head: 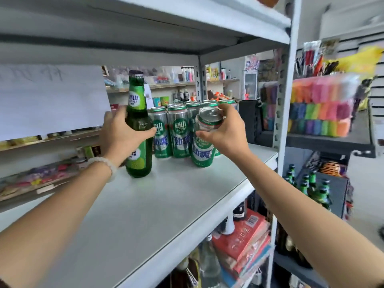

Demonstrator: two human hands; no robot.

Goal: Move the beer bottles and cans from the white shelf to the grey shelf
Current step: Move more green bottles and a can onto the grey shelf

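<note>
My left hand (122,134) grips a green beer bottle (138,129) around its middle; the bottle stands upright on the grey shelf (145,208). My right hand (224,132) holds a green and silver beer can (204,142) by its top rim, tilted slightly, its base on or just above the shelf board. Behind them stands a cluster of several matching cans (178,132) at the back of the shelf. More green bottles (309,188) stand on a lower shelf at the right.
A grey upright post (284,100) bounds the shelf on the right. A white paper sheet (49,100) hangs at the left. Red boxes (243,242) and glass bottles fill the level below. Colourful sponges (322,104) sit on the neighbouring rack.
</note>
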